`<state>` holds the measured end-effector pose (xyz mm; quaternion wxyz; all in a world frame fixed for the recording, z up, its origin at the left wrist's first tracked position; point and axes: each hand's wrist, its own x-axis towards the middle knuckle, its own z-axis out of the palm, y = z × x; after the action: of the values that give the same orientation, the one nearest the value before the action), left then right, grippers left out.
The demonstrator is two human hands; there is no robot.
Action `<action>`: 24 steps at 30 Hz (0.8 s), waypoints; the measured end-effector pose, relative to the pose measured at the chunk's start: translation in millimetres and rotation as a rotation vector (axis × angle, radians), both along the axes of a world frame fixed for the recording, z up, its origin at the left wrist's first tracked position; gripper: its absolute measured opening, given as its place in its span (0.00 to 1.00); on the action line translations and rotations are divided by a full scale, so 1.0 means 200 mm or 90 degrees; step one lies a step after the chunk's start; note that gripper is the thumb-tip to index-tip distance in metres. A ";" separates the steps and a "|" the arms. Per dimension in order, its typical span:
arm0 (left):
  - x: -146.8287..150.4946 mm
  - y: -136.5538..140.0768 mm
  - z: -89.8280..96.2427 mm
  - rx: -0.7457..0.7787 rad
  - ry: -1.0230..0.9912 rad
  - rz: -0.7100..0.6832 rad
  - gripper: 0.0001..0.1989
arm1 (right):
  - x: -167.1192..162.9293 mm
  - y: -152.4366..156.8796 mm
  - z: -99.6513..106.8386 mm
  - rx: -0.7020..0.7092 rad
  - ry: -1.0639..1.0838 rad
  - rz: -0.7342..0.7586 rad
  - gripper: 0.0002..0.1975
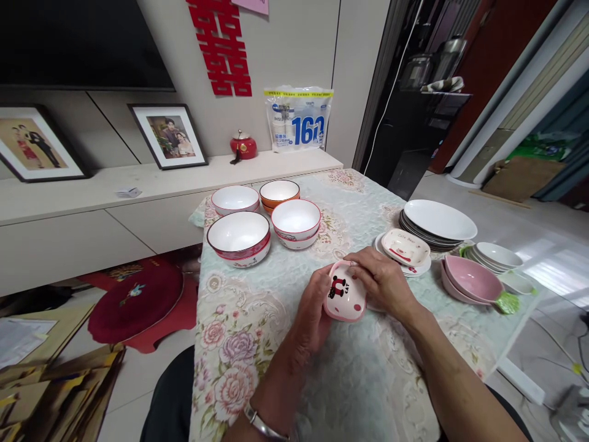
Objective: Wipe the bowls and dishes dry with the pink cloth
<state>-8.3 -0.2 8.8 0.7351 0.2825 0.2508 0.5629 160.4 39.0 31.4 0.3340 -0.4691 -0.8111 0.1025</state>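
A small white dish [348, 299] with a pink rim, a cartoon cat and pink spots is held tilted above the table. My left hand [314, 307] is closed around its left side, and my right hand [380, 279] grips its upper right edge. Just beyond my right hand, a cream rectangular dish [405, 247] with a printed bear rests on small white plates [421, 268]. To the left stand stacked bowls: dark-rimmed bowls [239, 233], red-rimmed bowls [297, 221], orange bowls [279, 191] and pink-rimmed bowls [235, 199].
A stack of large white plates [439, 219] stands at the right, near pink bowls [473, 279] and small white bowls [499, 255] with green handles. A floral cloth covers the table [248, 344]. Beyond it runs a white cabinet [184, 184]. A red stool [138, 301] stands left.
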 end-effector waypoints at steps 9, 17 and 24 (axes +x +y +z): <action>0.02 0.00 0.00 -0.047 0.110 0.075 0.21 | -0.07 -0.03 0.01 0.080 -0.069 -0.010 0.15; 0.02 0.01 -0.02 -0.040 0.012 0.130 0.27 | -0.09 0.01 -0.09 -0.204 0.121 -0.064 0.12; 0.03 0.00 -0.02 -0.070 -0.076 0.048 0.23 | -0.03 0.02 -0.07 -0.070 0.055 -0.071 0.14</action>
<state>-3.1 0.6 5.6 0.7416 0.1980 0.2475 0.5913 154.3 42.3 17.0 0.3478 -0.5261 -0.7618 0.1480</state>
